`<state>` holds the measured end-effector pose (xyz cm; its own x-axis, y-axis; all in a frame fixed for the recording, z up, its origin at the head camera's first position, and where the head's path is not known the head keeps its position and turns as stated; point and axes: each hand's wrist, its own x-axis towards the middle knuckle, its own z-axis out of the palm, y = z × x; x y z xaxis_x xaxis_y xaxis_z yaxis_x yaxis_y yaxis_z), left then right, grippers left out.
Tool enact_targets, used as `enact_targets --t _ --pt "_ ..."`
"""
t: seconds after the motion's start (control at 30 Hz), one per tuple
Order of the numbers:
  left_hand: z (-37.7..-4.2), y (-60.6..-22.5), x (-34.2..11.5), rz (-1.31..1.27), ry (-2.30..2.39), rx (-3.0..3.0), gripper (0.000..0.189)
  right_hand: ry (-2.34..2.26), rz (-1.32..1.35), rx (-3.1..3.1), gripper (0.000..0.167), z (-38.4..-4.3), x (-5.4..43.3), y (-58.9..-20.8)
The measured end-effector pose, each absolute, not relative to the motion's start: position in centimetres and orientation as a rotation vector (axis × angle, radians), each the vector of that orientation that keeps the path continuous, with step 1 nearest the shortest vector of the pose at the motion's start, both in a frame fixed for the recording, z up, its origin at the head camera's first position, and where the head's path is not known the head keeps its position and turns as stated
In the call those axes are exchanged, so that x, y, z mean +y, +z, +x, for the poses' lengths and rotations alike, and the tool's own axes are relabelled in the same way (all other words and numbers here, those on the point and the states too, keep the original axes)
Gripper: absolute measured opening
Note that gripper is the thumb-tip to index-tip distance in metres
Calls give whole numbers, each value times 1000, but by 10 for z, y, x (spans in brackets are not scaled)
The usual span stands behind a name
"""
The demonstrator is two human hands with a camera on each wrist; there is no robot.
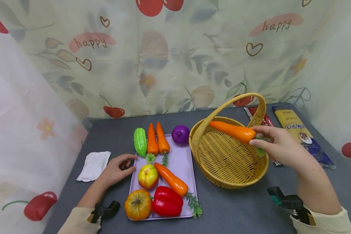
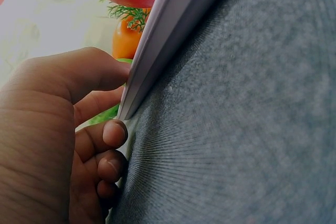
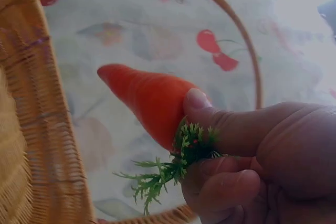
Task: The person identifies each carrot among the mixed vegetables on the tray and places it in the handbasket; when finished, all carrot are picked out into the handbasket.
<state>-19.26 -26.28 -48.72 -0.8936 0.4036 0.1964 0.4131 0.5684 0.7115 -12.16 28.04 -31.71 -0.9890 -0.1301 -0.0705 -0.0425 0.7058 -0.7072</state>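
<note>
My right hand (image 1: 276,143) pinches an orange carrot (image 1: 232,130) near its leafy green top. The carrot is tilted over the open wicker basket (image 1: 231,159), its tip pointing left. In the right wrist view, the thumb presses the thick end of the carrot (image 3: 149,95), above the green leaves (image 3: 181,163). My left hand (image 1: 117,169) lies at the left edge of the lilac tray (image 1: 182,159), thumb and index finger touching its rim. The left wrist view shows the hand's other fingers (image 2: 107,163) loosely curled outside the tray wall (image 2: 157,45).
On the tray are a green gourd (image 1: 140,142), two upper carrots (image 1: 152,139), a lower carrot (image 1: 171,180), a yellow-red fruit (image 1: 148,176), a pumpkin (image 1: 138,204), a red pepper (image 1: 167,201) and a purple onion (image 1: 180,134). White cloth (image 1: 93,166) lies left; packets (image 1: 304,136) lie behind the basket.
</note>
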Motion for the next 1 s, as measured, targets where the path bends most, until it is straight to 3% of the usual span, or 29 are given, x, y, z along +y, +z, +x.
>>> enact_targets --t 0.47,1.0 --pt "-194 -489 -263 -721 -1254 -2782 30 -1104 -177 2690 54 -144 233 -363" --pt "-193 -488 -262 -737 -1258 -2764 29 -932 -312 2579 46 -141 217 -382"
